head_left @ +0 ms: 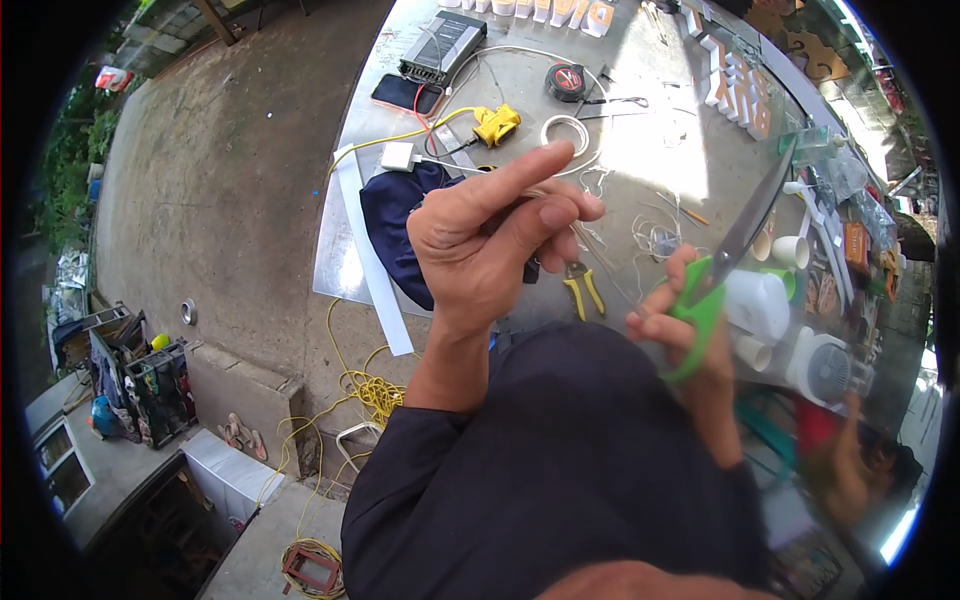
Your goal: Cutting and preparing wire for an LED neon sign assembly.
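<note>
My left hand (475, 235) is raised over the near part of the metal table (625, 215). Its thumb and fingers are pinched on thin pale wire (592, 236), and the index finger points outward. To the right, my right hand (708, 385) grips green-handled scissors (748, 225) whose dark blades point up and away; that hand is blurred. Pliers with yellow handles (590, 292) lie just beyond my lap, between the hands. A dark blue cloth (392, 215) is bunched behind my left wrist. Past the left fingertips lies a white ring-shaped roll (550, 123).
Toward the back sit a black box-shaped device (443, 48), a phone (405, 95), a yellow socket (496, 125) and a tape measure (566, 83). Block letters (740, 92) stand far right. A white jug (757, 305), a fan (828, 372) and another person (850, 465) are right.
</note>
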A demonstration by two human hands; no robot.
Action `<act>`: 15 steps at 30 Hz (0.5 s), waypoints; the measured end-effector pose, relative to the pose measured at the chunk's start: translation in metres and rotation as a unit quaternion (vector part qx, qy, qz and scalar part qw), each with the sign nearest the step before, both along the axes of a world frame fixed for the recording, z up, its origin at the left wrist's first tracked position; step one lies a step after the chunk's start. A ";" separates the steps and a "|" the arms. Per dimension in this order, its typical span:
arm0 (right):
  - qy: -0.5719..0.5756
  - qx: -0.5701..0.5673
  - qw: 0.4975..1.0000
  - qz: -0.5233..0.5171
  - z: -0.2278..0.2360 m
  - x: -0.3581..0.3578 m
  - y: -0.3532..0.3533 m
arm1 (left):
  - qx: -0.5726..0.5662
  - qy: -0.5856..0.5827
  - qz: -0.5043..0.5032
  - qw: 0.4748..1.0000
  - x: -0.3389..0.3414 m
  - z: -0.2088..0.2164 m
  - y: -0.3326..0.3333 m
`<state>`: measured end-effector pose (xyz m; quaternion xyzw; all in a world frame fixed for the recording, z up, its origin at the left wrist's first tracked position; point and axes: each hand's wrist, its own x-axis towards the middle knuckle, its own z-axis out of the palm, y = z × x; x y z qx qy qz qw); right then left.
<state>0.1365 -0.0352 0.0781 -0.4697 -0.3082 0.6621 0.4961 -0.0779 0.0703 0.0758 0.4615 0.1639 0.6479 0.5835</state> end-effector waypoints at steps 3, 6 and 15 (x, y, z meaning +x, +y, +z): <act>-0.017 0.007 1.000 0.003 0.000 0.001 0.001 | 0.006 -0.036 -0.005 0.999 -0.001 -0.006 0.001; -0.043 0.013 0.999 0.011 0.003 0.001 -0.001 | 0.008 -0.080 -0.005 0.997 -0.004 -0.010 0.005; -0.062 0.108 0.989 -0.080 0.004 -0.013 0.005 | 0.003 -0.075 -0.005 0.997 -0.014 -0.020 0.019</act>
